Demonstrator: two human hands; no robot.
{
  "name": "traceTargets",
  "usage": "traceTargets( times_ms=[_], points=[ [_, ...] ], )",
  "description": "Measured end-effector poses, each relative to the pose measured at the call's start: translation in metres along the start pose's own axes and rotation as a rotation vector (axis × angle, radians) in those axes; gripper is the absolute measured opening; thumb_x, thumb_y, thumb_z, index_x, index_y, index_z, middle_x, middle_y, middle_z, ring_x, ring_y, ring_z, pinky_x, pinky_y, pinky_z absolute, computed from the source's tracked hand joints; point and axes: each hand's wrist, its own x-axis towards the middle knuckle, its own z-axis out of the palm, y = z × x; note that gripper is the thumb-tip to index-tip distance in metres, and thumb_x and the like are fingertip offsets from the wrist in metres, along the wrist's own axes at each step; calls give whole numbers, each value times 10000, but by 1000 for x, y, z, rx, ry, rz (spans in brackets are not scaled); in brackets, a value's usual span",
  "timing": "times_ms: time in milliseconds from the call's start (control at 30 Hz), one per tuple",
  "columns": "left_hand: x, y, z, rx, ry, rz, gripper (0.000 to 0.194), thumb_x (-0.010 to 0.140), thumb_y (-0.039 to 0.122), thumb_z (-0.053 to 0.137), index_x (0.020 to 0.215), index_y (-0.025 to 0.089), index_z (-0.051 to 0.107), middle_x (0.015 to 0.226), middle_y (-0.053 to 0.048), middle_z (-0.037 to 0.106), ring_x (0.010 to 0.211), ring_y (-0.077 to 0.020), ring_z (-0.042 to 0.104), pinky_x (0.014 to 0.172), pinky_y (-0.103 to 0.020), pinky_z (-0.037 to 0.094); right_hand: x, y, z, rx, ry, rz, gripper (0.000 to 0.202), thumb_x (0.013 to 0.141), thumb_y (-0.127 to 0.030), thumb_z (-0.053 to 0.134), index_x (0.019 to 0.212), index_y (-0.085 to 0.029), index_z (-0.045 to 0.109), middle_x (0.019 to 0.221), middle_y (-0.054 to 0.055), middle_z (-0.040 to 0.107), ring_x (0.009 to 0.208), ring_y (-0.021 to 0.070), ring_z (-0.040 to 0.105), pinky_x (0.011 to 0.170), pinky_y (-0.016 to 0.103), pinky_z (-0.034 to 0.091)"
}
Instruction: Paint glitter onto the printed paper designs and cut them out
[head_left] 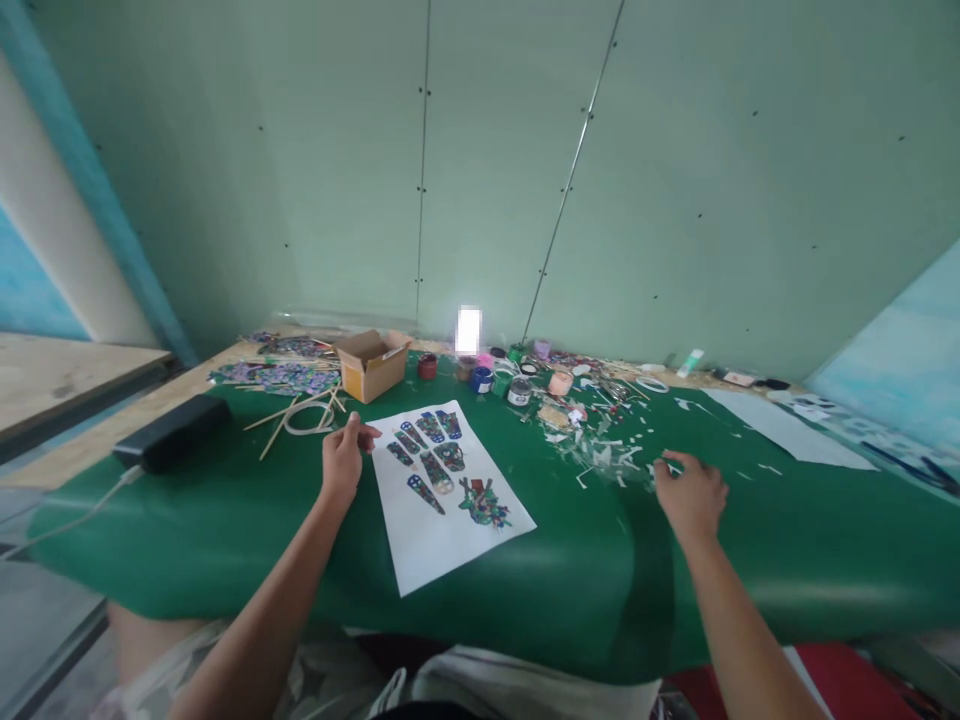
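My left hand (pixel 346 462) is at the left edge of a white paper sheet (pixel 420 545), its thumb and fingers apart. Nothing shows in its grasp. The sheet lies at an angle and bears several dark, multicoloured patterned cut-out shapes (pixel 436 470). Toward its right edge is a small heap of colourful pieces (pixel 486 505). Over at the right, my right hand (pixel 691 492) hovers just beside white paper scraps (pixel 600 455). Its fingers are curved with a gap between thumb and forefinger, and I see nothing held there.
A green cover (pixel 555 590) lies over the table. Behind the sheet stand a cardboard box (pixel 371 370) and several paint jars (pixel 518 390). Thin sticks and a white ring (pixel 307 418) lie left, near a black power bank-like block (pixel 172 432). A glue stick (pixel 690 363) stands back right.
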Motion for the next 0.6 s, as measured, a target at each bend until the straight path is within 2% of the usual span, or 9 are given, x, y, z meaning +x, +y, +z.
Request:
traceTargets(
  times_ms=[33, 100, 200, 267, 367, 467, 600],
  points=[
    [1, -1, 2, 5, -12, 1, 524, 809, 629, 492, 543, 193, 610, 431, -11, 515, 433, -135, 486, 461, -268, 380, 1, 2, 0, -16, -19, -13, 252, 730, -243, 473, 869, -157, 665, 879, 192, 619, 995, 374, 521, 885, 550, 376],
    [1, -2, 5, 26, -27, 16, 477, 832, 594, 477, 659, 185, 651, 493, -9, 545, 473, -138, 507, 484, -263, 390, -1, -9, 12, -22, -105, -86, 241, 755, -258, 483, 868, -173, 678, 862, 156, 636, 944, 325, 553, 873, 475, 412],
    [-2, -4, 11, 90, -49, 48, 311, 832, 484, 543, 903, 206, 665, 633, 5, 607, 572, -147, 551, 567, -264, 424, -9, -53, 51, -9, -281, -225, 236, 828, -305, 509, 935, -210, 696, 941, 101, 670, 918, 239, 590, 868, 351, 440],
    [-5, -6, 14, 140, -76, 57, 256, 801, 410, 619, 982, 232, 650, 713, 11, 635, 644, -159, 581, 635, -277, 449, -10, -88, 83, -31, -359, -266, 234, 878, -311, 503, 979, -225, 696, 1004, 90, 681, 1003, 228, 586, 919, 341, 420],
    [-5, -13, 14, 182, -98, 48, 237, 817, 365, 646, 1013, 232, 639, 769, 9, 639, 711, -165, 602, 711, -301, 481, -8, -126, 122, -113, -421, -228, 247, 902, -342, 557, 1070, -196, 665, 1118, 106, 655, 1094, 242, 567, 979, 415, 401],
    [0, -21, 11, 169, -95, 16, 283, 900, 382, 593, 1093, 175, 607, 924, -28, 652, 809, -163, 626, 765, -348, 526, -6, -135, 138, -208, -439, -130, 337, 902, -384, 606, 1145, -151, 613, 1209, 101, 610, 1095, 234, 583, 954, 464, 457],
    [7, -32, 9, 121, -107, -30, 348, 925, 383, 576, 1189, 158, 571, 1166, -85, 614, 976, -197, 628, 826, -407, 554, -12, -120, 134, -295, -412, -23, 369, 926, -375, 584, 1222, -154, 573, 1225, 103, 601, 1054, 218, 611, 899, 436, 516]
  ],
)
